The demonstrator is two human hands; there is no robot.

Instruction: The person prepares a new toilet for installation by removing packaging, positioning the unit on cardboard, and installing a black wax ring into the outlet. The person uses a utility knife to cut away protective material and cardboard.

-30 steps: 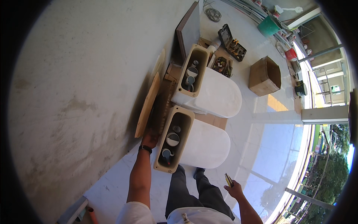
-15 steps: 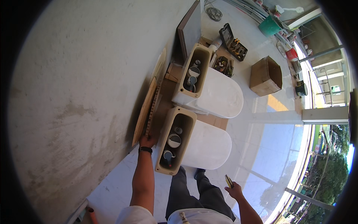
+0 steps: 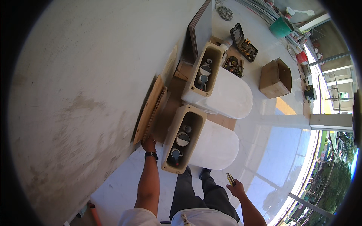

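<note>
My left hand (image 3: 149, 144) reaches down beside the wall, its fingers closed on the lower end of a folded piece of cardboard (image 3: 149, 109). The cardboard stands on edge against the wall, with a ribbed edge along its right side; the fingertips are partly hidden. A yellow-and-dark utility knife (image 3: 230, 179) is held in my right hand (image 3: 237, 188), away from the cardboard and pointing up and left. Right of my left hand stands the nearer white toilet (image 3: 217, 147), its tan-rimmed open tank (image 3: 168, 165) showing flush fittings inside. A second toilet (image 3: 232, 94) is just beyond.
Brown cardboard (image 3: 173, 101) lies under and beside the toilets. Farther off are stacked panels (image 3: 200, 30) against the wall, an open tool case (image 3: 245, 45), a tool tray (image 3: 233, 66), a cardboard box (image 3: 275, 78) and a green bucket (image 3: 281, 27). An orange pipe (image 3: 94, 214) is at lower left.
The view has shifted, so the toilets and box appear farther right. My left hand keeps its hold on the cardboard, whose upper end leans slightly more rightward. The right hand still holds the knife.
</note>
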